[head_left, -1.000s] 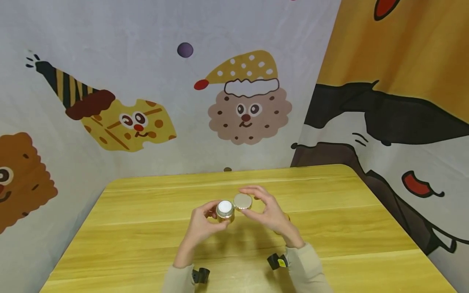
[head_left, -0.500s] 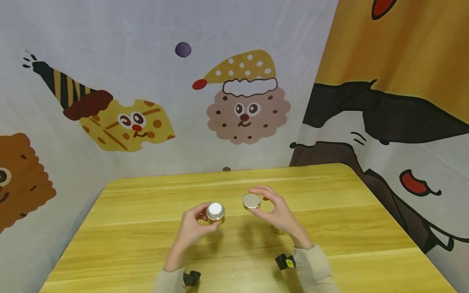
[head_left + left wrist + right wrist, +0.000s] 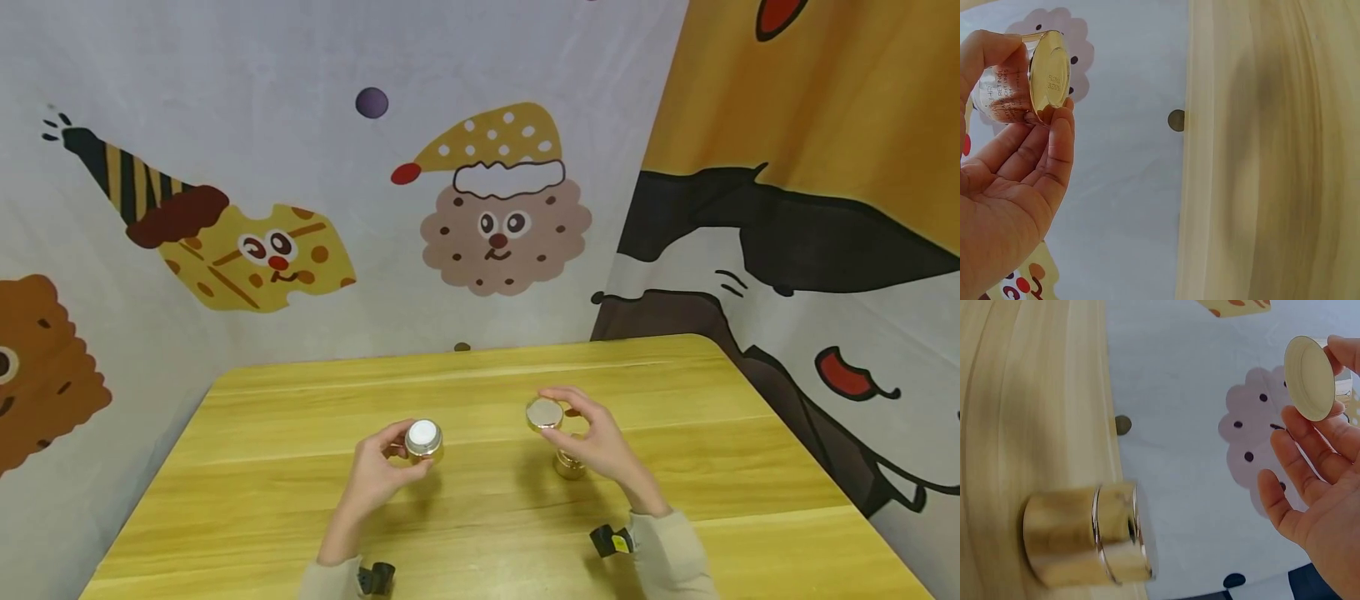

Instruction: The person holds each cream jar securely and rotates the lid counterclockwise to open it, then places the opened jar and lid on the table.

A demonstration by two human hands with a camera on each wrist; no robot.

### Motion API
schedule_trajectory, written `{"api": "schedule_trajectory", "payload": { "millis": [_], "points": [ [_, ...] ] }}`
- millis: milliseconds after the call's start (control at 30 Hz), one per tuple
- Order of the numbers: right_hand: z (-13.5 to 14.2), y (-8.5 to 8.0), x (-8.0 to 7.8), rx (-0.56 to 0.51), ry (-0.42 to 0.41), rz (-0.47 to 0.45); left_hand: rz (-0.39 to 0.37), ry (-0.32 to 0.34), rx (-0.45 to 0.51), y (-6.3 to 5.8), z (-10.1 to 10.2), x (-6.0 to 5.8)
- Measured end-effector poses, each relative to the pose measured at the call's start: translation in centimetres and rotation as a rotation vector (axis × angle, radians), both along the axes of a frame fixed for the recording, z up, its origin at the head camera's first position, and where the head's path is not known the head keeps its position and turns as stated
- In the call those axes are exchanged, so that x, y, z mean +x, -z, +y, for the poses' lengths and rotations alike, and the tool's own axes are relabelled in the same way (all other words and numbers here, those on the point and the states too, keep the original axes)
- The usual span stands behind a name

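Note:
Above the table, my left hand (image 3: 378, 471) grips a gold cream jar (image 3: 424, 442) by its sides, with a white disc showing at its uncovered top. In the left wrist view the jar (image 3: 1013, 87) shows its shiny gold base and small print on its side. My right hand (image 3: 596, 437) pinches the round gold lid (image 3: 544, 413) between thumb and fingers, apart from the jar. The lid's pale hollow underside (image 3: 1311, 378) shows in the right wrist view. Below the right hand, a second gold jar (image 3: 1085, 534) stands on the table, partly hidden by that hand in the head view.
The wood-grain table (image 3: 465, 533) reaches back to a cloth wall (image 3: 300, 150) printed with cartoon snacks. A black wrist camera (image 3: 611, 540) sits by the right sleeve, and another camera (image 3: 377, 577) by the left.
My hands have drawn apart: the left went left with the open jar, the right went right with the lid. More of the standing jar now shows below the right hand.

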State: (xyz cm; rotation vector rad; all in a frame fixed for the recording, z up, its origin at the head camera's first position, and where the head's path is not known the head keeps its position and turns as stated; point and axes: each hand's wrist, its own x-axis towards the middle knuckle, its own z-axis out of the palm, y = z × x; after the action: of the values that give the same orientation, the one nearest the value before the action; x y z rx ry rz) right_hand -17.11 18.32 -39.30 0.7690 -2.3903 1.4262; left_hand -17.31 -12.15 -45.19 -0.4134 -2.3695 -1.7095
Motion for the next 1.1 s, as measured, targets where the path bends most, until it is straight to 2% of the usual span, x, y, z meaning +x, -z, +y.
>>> {"api": "schedule_trajectory", "payload": {
  "millis": [567,700,900,1033,1100],
  "points": [
    [3.4,0.8,0.6,-0.013,0.058,0.081,0.037,-0.022,-0.001,0.2,-2.0,1.0],
    [4.4,1.6,0.4,-0.023,0.071,0.094,0.061,-0.026,-0.020,0.5,-2.4,1.1],
    [6.5,3.8,-0.5,-0.027,0.113,0.110,0.033,-0.049,-0.035,0.8,-2.5,1.1],
    [7.5,4.3,-0.5,-0.037,0.148,0.099,0.025,-0.076,-0.065,0.6,-2.4,1.2],
    [7.8,4.3,-0.3,-0.035,0.170,0.096,0.036,-0.086,-0.081,0.1,-2.1,1.4]
  ]
}}
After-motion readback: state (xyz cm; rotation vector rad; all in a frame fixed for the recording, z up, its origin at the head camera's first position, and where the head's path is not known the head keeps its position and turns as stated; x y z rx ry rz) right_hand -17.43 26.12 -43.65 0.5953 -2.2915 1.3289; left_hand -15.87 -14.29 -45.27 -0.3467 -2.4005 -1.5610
